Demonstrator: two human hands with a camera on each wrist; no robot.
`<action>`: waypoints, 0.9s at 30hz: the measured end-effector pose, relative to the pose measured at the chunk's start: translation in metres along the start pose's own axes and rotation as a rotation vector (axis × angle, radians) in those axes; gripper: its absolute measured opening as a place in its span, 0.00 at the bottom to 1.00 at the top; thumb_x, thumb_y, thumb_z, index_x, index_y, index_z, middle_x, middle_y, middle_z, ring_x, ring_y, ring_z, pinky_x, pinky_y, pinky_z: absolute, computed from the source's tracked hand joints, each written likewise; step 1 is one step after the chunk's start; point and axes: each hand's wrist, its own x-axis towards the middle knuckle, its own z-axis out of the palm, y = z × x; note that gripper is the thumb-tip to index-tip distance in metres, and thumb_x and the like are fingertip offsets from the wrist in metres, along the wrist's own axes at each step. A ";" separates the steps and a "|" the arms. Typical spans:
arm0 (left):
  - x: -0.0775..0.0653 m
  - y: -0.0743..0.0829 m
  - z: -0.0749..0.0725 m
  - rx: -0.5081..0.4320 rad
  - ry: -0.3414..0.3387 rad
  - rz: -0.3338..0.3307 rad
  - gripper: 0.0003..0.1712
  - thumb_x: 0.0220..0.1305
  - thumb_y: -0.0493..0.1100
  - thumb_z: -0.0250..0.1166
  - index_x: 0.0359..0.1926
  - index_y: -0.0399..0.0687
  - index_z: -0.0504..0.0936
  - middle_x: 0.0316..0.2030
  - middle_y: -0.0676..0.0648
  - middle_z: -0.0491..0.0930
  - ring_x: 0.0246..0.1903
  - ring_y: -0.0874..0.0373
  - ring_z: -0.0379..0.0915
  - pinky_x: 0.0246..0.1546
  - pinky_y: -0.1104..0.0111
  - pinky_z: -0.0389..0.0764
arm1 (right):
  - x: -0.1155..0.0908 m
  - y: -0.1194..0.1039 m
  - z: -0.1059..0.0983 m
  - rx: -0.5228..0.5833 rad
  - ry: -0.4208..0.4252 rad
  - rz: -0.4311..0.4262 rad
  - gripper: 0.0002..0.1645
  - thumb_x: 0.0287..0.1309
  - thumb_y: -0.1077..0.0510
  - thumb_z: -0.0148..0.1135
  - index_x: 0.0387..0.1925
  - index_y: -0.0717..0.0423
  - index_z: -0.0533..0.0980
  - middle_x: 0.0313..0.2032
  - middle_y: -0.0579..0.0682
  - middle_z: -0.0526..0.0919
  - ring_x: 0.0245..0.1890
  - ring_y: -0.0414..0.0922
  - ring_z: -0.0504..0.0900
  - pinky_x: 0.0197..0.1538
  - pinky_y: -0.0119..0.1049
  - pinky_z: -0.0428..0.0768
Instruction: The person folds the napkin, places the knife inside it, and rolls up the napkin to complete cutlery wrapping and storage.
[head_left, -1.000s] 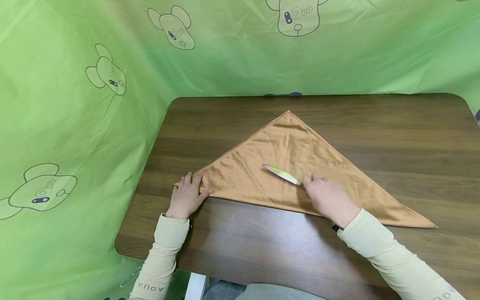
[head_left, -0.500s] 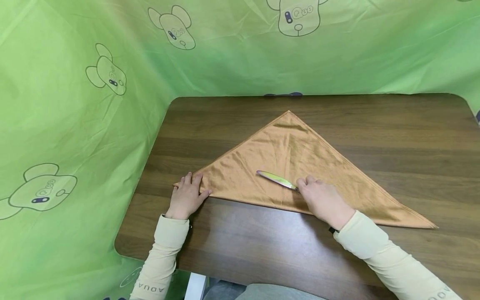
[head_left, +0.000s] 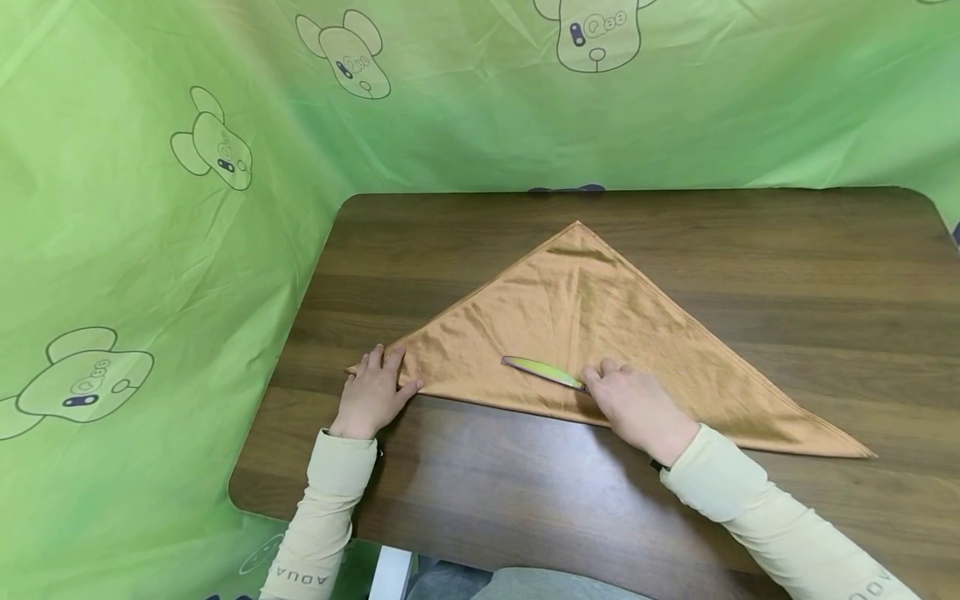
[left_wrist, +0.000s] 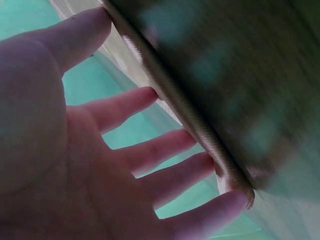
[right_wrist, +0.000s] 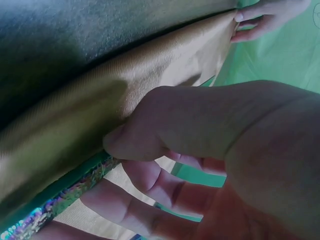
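Observation:
A copper-coloured cloth (head_left: 525,300) lies folded into a triangle, its long edge towards the person. The left hand (head_left: 369,402) rests with spread fingers on the cloth's left corner; in the left wrist view its fingertips (left_wrist: 182,140) meet the folded edge. Over the middle of the cloth, the right hand (head_left: 637,408) grips a table knife (head_left: 543,371) whose shiny blade points left. Seen from the right wrist, thumb and forefinger pinch the knife's textured, iridescent handle (right_wrist: 65,200). The rest of the knife lies outside that view.
The cloth lies on a brown wooden table (head_left: 810,275) with rounded corners. Green curtains (head_left: 465,108) with mouse-like drawings stand behind the table and along its left side. A white bar (head_left: 392,573) shows below the near edge.
The right hand has moved left and towards the person with the knife, bringing the blade closer to the cloth's long edge. The left hand and the cloth have stayed put.

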 end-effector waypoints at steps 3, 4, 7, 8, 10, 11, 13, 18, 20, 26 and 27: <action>0.000 0.000 0.000 -0.001 -0.002 -0.002 0.40 0.65 0.60 0.59 0.71 0.45 0.60 0.68 0.28 0.58 0.68 0.30 0.55 0.56 0.33 0.66 | 0.000 -0.002 0.001 0.001 -0.011 0.002 0.12 0.52 0.70 0.63 0.35 0.57 0.71 0.26 0.54 0.71 0.21 0.50 0.74 0.16 0.42 0.72; 0.000 0.001 0.000 -0.001 -0.002 -0.002 0.40 0.65 0.60 0.59 0.71 0.45 0.60 0.68 0.28 0.58 0.68 0.30 0.55 0.56 0.33 0.66 | 0.000 -0.002 0.001 0.001 -0.019 0.002 0.12 0.51 0.70 0.64 0.35 0.57 0.71 0.26 0.54 0.71 0.21 0.50 0.73 0.16 0.41 0.72; 0.000 0.001 0.000 -0.003 -0.002 -0.001 0.40 0.66 0.60 0.59 0.71 0.45 0.60 0.68 0.28 0.58 0.68 0.30 0.55 0.56 0.34 0.66 | -0.001 -0.004 0.003 0.003 -0.031 0.000 0.13 0.51 0.70 0.65 0.36 0.57 0.71 0.27 0.54 0.71 0.21 0.49 0.73 0.17 0.41 0.72; 0.000 0.001 0.000 -0.005 -0.002 0.000 0.40 0.65 0.60 0.59 0.71 0.45 0.60 0.68 0.28 0.58 0.68 0.30 0.55 0.55 0.33 0.66 | -0.002 -0.004 0.003 0.003 -0.031 -0.001 0.13 0.51 0.69 0.65 0.36 0.57 0.71 0.27 0.54 0.72 0.22 0.50 0.73 0.17 0.41 0.73; 0.000 0.001 0.000 -0.008 0.000 0.002 0.40 0.65 0.59 0.59 0.71 0.45 0.61 0.68 0.27 0.58 0.68 0.30 0.55 0.55 0.33 0.66 | -0.002 -0.005 0.004 0.006 -0.025 -0.005 0.12 0.52 0.68 0.65 0.37 0.57 0.71 0.27 0.54 0.72 0.22 0.49 0.73 0.17 0.41 0.73; 0.000 0.001 0.000 -0.010 0.001 0.003 0.40 0.65 0.59 0.59 0.71 0.45 0.61 0.68 0.27 0.58 0.67 0.30 0.55 0.55 0.33 0.66 | -0.003 -0.006 0.005 0.004 -0.020 -0.009 0.11 0.53 0.67 0.65 0.37 0.57 0.71 0.27 0.54 0.72 0.22 0.50 0.73 0.17 0.41 0.73; 0.000 0.000 0.000 -0.007 0.008 0.007 0.40 0.65 0.59 0.59 0.71 0.45 0.61 0.67 0.27 0.59 0.67 0.30 0.56 0.55 0.33 0.67 | -0.003 -0.006 0.005 -0.002 -0.006 -0.017 0.11 0.53 0.67 0.65 0.36 0.56 0.72 0.27 0.54 0.73 0.22 0.50 0.73 0.17 0.41 0.73; -0.001 -0.001 0.001 0.003 0.028 0.020 0.40 0.65 0.59 0.60 0.71 0.45 0.61 0.66 0.26 0.60 0.66 0.29 0.58 0.53 0.33 0.68 | -0.004 -0.009 0.006 -0.032 0.021 -0.029 0.10 0.53 0.66 0.66 0.35 0.56 0.73 0.27 0.54 0.74 0.21 0.50 0.73 0.18 0.41 0.73; -0.001 0.000 0.001 0.003 0.031 0.022 0.40 0.65 0.59 0.60 0.71 0.45 0.61 0.66 0.26 0.60 0.66 0.29 0.58 0.53 0.33 0.68 | -0.005 -0.010 0.006 -0.041 0.026 -0.031 0.10 0.53 0.65 0.66 0.35 0.56 0.73 0.27 0.54 0.74 0.21 0.49 0.73 0.18 0.41 0.73; -0.001 0.000 0.000 -0.002 0.027 0.019 0.40 0.65 0.59 0.60 0.71 0.45 0.61 0.67 0.26 0.59 0.66 0.29 0.57 0.53 0.33 0.68 | -0.006 -0.010 0.008 -0.057 0.061 -0.051 0.11 0.53 0.65 0.67 0.32 0.56 0.71 0.25 0.53 0.73 0.20 0.49 0.71 0.17 0.40 0.72; -0.001 0.000 0.001 -0.003 0.025 0.018 0.40 0.65 0.59 0.60 0.71 0.45 0.61 0.67 0.26 0.59 0.66 0.29 0.57 0.53 0.33 0.68 | -0.006 -0.010 0.008 -0.057 0.066 -0.054 0.11 0.53 0.65 0.67 0.32 0.55 0.71 0.25 0.53 0.73 0.20 0.49 0.71 0.17 0.40 0.72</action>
